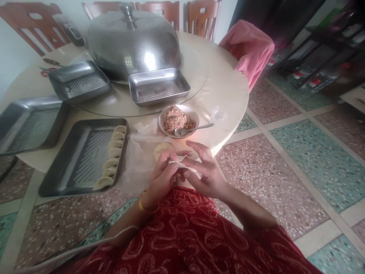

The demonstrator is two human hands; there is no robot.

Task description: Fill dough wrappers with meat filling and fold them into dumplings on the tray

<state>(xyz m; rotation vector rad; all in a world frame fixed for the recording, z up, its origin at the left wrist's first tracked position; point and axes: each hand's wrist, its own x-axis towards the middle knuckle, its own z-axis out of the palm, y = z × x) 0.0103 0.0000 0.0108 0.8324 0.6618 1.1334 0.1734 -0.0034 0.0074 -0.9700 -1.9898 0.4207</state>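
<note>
In the head view, the left hand [164, 167] has its thumb and forefinger closed on the left end of a folded wrapper [182, 164], which is held in front of the red patterned clothing [182, 232], near the edge of the table [228, 95]. The right hand [207, 171] is partly spread, one finger lifted away, with another finger and the thumb at the wrapper's right end; whether they pinch it cannot be told. What lies inside the fold is hidden by the fingers. Just beyond the left hand, a flat round of dough [162, 149] lies on the table, partly covered by the hand. Past it stands a bowl [195, 114] of minced filling [174, 118], a spoon [179, 132] resting in it with the handle over the right rim. To the left, a crumpled plastic sheet [137, 158] lies beside a dark tray [82, 156], where a row of folded dumplings [114, 152] runs along the right wall. The tray juts past the table's near edge. Farther back, a small pan [159, 88] stands in front of a large metal dome [134, 45].
</note>
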